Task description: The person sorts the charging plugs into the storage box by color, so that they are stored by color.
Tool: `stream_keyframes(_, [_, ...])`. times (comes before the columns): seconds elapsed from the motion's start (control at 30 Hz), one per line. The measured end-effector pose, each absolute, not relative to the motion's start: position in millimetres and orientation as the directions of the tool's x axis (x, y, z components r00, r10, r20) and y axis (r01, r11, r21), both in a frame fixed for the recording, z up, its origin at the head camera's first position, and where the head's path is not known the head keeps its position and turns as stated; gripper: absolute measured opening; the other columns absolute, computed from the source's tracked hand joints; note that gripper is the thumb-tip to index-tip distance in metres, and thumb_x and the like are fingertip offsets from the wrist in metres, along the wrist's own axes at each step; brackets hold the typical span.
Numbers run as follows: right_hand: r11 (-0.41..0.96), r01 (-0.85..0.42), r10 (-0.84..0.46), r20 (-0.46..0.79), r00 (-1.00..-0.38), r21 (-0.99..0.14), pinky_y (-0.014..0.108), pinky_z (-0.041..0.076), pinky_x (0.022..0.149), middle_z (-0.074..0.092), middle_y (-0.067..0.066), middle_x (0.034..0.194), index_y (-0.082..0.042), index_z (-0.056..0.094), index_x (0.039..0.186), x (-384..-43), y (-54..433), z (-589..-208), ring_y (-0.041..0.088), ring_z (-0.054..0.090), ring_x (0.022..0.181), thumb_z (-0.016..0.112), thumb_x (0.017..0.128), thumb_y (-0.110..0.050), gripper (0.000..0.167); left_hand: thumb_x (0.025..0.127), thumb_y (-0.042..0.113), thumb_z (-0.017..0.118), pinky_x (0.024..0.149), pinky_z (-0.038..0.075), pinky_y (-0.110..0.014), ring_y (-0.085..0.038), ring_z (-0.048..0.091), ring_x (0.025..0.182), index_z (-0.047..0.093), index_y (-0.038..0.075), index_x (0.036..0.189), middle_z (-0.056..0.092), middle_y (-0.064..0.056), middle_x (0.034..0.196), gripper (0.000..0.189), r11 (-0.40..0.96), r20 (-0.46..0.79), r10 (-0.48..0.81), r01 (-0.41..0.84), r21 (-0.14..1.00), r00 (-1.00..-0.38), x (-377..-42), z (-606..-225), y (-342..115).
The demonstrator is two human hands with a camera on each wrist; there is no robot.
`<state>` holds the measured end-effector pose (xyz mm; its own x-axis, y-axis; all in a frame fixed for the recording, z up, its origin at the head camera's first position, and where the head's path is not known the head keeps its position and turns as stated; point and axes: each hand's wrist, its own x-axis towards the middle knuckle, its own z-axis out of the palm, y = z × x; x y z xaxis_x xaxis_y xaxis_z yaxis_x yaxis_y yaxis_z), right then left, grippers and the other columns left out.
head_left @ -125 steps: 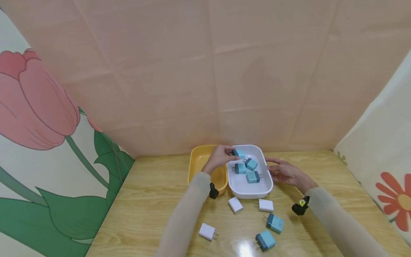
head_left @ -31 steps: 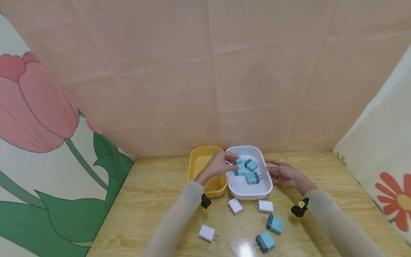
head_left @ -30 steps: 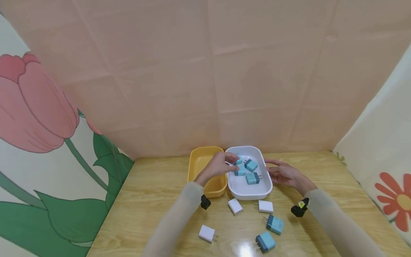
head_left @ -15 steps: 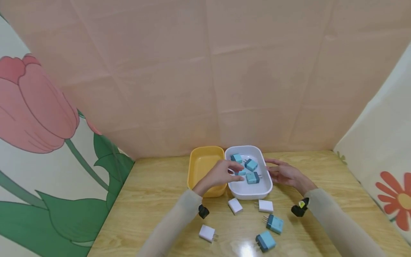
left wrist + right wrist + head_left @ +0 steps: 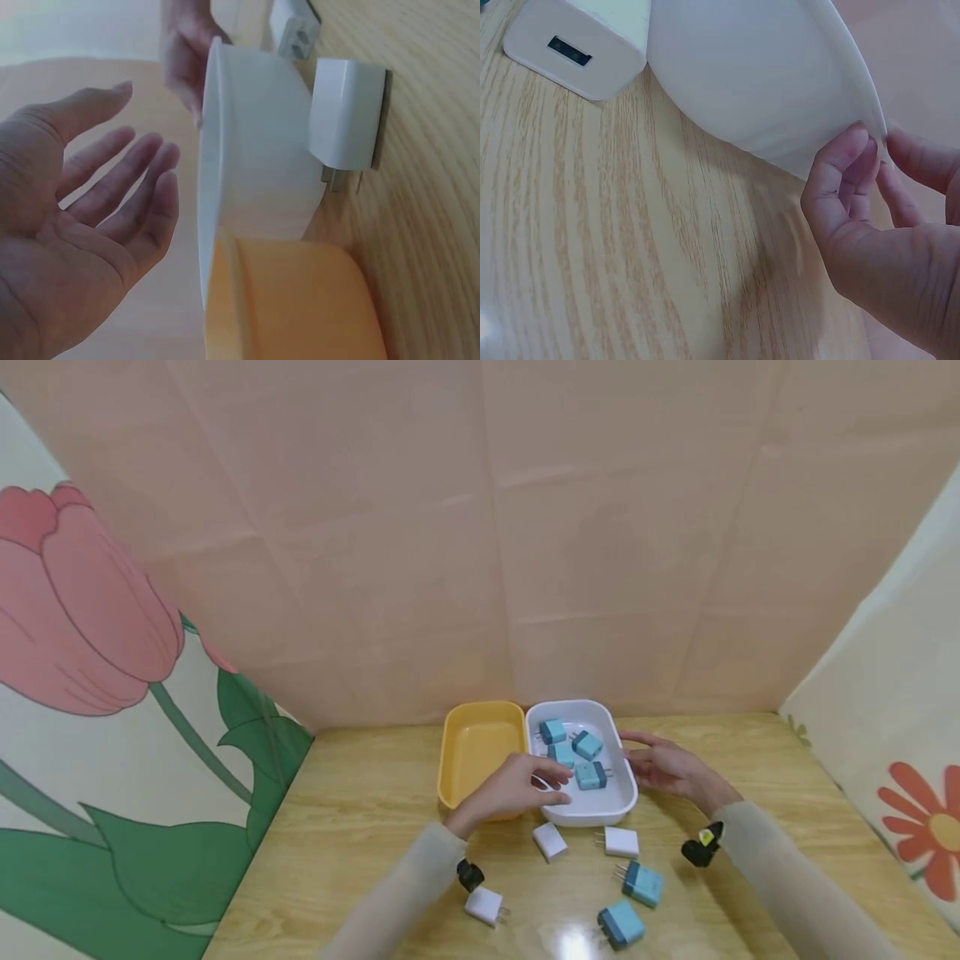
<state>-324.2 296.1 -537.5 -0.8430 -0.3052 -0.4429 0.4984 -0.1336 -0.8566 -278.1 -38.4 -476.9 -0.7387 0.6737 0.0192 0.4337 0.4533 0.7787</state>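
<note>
My left hand (image 5: 517, 787) hovers over the near left corner of the white bin (image 5: 581, 808), beside the yellow bin (image 5: 480, 706). Its fingers are relaxed and spread, with nothing between them, as the left wrist view also shows. Several blue USB chargers (image 5: 590, 775) lie inside the white bin. At that bin's right side, my right hand (image 5: 667, 764) holds the wall near the rim; in the right wrist view its curled fingers (image 5: 840, 169) meet the outer wall. The yellow bin has nothing visible in it, though my left hand hides its near part.
In front of the bins, a white charger (image 5: 550, 842) and another white charger (image 5: 621, 841) lie on the wooden table (image 5: 360, 827). A third white charger (image 5: 484, 904) is nearer me, by the left wrist. Two blue chargers (image 5: 642, 882) lie at front right. A pinkish backdrop (image 5: 375, 568) stands behind.
About four seconds ago my left hand pinched a blue charger at the white bin's back left. It has let go there and drawn back toward me. My right hand has stayed put.
</note>
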Motion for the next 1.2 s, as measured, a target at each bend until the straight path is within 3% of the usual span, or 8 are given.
stream_keyframes(0.2, [-0.119, 0.498, -0.312, -0.444, -0.840, -0.859, 0.028, 0.057, 0.090, 0.065, 0.001, 0.131, -0.020, 0.028, 0.167, -324, 297, -535, 0.016, 0.062, 0.107, 0.057, 0.108, -0.011, 0.066, 0.095, 0.033, 0.080, 0.087, 0.057, -0.015, 0.004, 0.067, 0.097, 0.075, 0.023, 0.128, 0.078, 0.008, 0.113, 0.035, 0.448, -0.004, 0.665, 0.394, 0.803, -0.747, -272, -478, -40])
stream_keyframes(0.43, [-0.121, 0.496, -0.312, -0.442, -0.841, -0.860, 0.028, 0.057, 0.089, 0.065, 0.000, 0.128, -0.020, 0.030, 0.166, -323, 297, -533, 0.016, 0.062, 0.106, 0.058, 0.108, -0.011, 0.065, 0.097, 0.030, 0.078, 0.087, 0.057, -0.015, 0.003, 0.066, 0.095, 0.078, 0.020, 0.121, 0.078, 0.012, 0.108, 0.026, 0.406, 0.014, 0.675, 0.386, 0.828, -0.738, -264, -483, -41])
stream_keyframes(0.77, [-0.116, 0.493, -0.330, -0.434, -0.838, -0.862, 0.030, 0.057, 0.092, 0.066, 0.000, 0.129, -0.019, 0.026, 0.167, -322, 294, -532, 0.017, 0.062, 0.109, 0.060, 0.107, -0.012, 0.070, 0.098, 0.023, 0.076, 0.084, 0.057, -0.014, 0.006, 0.066, 0.090, 0.075, 0.011, 0.125, 0.078, 0.007, 0.106, 0.029, 0.382, -0.005, 0.718, 0.389, 0.838, -0.696, -244, -493, -38])
stream_keyframes(1.03, [-0.131, 0.492, -0.340, -0.427, -0.838, -0.861, 0.029, 0.057, 0.092, 0.067, -0.001, 0.129, -0.020, 0.026, 0.168, -321, 296, -531, 0.016, 0.062, 0.109, 0.059, 0.107, -0.012, 0.070, 0.098, 0.021, 0.076, 0.083, 0.059, -0.014, 0.007, 0.067, 0.090, 0.074, 0.006, 0.125, 0.078, -0.011, 0.115, 0.032, 0.327, -0.025, 0.752, 0.340, 0.882, -0.658, -229, -497, -34])
stream_keyframes(1.2, [-0.130, 0.490, -0.342, -0.425, -0.838, -0.862, 0.030, 0.057, 0.094, 0.067, 0.000, 0.131, -0.020, 0.025, 0.168, -320, 295, -531, 0.017, 0.062, 0.111, 0.060, 0.107, -0.013, 0.070, 0.097, 0.024, 0.078, 0.085, 0.058, -0.013, 0.007, 0.069, 0.091, 0.075, 0.004, 0.125, 0.077, -0.014, 0.121, 0.034, 0.322, -0.028, 0.763, 0.343, 0.882, -0.645, -220, -504, -32])
